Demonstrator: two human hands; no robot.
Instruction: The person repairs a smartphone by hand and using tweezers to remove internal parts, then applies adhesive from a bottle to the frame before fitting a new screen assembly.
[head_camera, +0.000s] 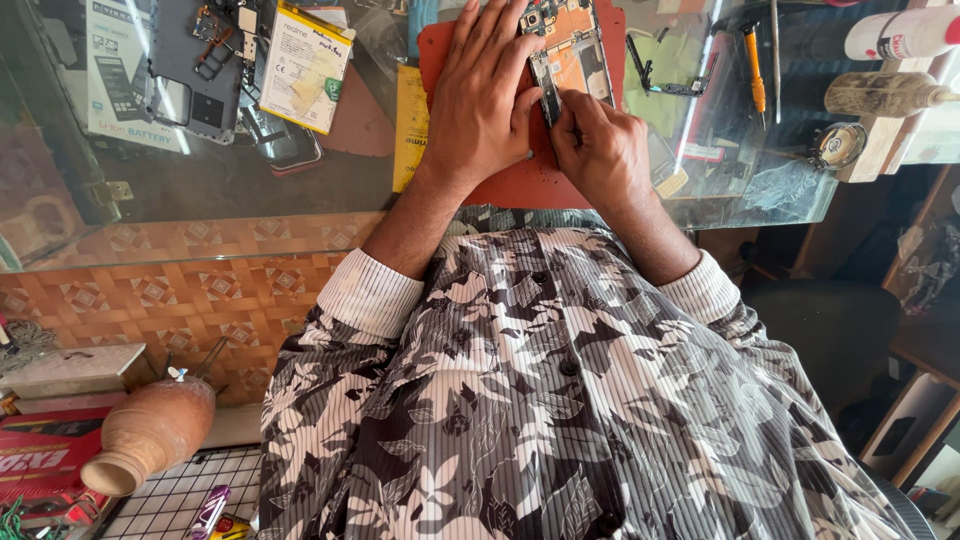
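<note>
Glass table is crowded with parts and tools; an opened phone is lying on the red mat, back already off. Left hand is pressing it flat, fingers spread; right hand is pinching at its edge, work inside seemingly unfinished.

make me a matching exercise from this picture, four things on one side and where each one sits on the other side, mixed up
Things:
1. opened phone
2. clay pot
3. orange-handled screwdriver
4. white bottle

Places:
A. top right corner, lying on its side
B. on the red mat, under the left hand and right hand
C. low at left, below the glass counter
D. on the glass, right of the mat

Pairs: 1-B, 2-C, 3-D, 4-A
</note>
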